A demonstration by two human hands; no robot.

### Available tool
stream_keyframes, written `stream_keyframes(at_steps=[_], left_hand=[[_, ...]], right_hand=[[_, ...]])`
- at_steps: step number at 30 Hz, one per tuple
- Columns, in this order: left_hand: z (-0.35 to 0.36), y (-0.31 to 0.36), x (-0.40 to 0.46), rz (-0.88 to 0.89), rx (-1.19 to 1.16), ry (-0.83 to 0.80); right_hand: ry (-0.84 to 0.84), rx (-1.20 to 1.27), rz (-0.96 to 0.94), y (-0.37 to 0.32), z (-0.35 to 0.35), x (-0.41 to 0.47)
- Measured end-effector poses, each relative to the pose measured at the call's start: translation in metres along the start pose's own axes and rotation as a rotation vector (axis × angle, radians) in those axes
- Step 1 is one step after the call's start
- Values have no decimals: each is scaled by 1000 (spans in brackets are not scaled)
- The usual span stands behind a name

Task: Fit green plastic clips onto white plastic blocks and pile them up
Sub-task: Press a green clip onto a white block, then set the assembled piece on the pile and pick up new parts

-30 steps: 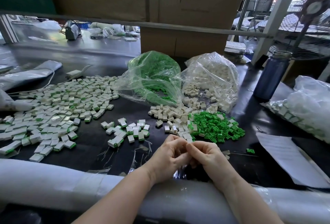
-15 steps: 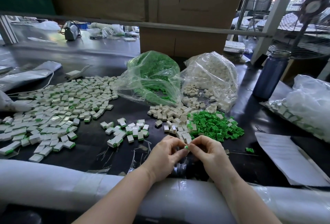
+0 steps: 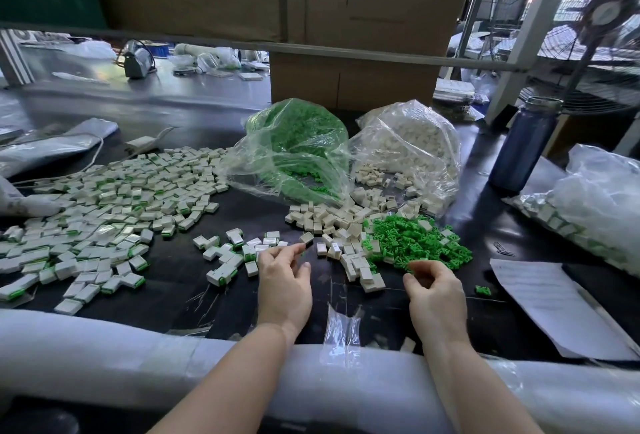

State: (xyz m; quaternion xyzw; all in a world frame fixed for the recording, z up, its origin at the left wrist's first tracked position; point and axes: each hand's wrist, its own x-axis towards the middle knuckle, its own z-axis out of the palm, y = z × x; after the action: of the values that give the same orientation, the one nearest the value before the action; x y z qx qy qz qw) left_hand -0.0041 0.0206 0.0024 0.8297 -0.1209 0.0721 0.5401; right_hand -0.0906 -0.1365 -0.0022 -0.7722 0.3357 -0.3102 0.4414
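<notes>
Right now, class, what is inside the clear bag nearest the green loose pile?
The clear bag holds white plastic blocks, some spilling from its mouth toward the green clips. Crinkled plastic hides the blocks deeper inside.

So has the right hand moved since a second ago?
Yes. The right hand has pulled away from the left hand, rightward to the near edge of the loose green clips.

Two hands (image 3: 284, 281), two clear bags (image 3: 294, 153) (green clips, white blocks), one blue bottle (image 3: 519, 153).

Bare tabletop (image 3: 388, 298) between both hands
</notes>
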Motion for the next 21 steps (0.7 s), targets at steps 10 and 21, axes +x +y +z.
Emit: stream_keyframes(at_steps=[10, 21], left_hand=[[3, 3, -3, -77, 235, -180], [9, 3, -11, 218, 384, -236]], right_hand=[[11, -239, 35, -1, -1, 1], [-115, -484, -135, 2, 5, 1]])
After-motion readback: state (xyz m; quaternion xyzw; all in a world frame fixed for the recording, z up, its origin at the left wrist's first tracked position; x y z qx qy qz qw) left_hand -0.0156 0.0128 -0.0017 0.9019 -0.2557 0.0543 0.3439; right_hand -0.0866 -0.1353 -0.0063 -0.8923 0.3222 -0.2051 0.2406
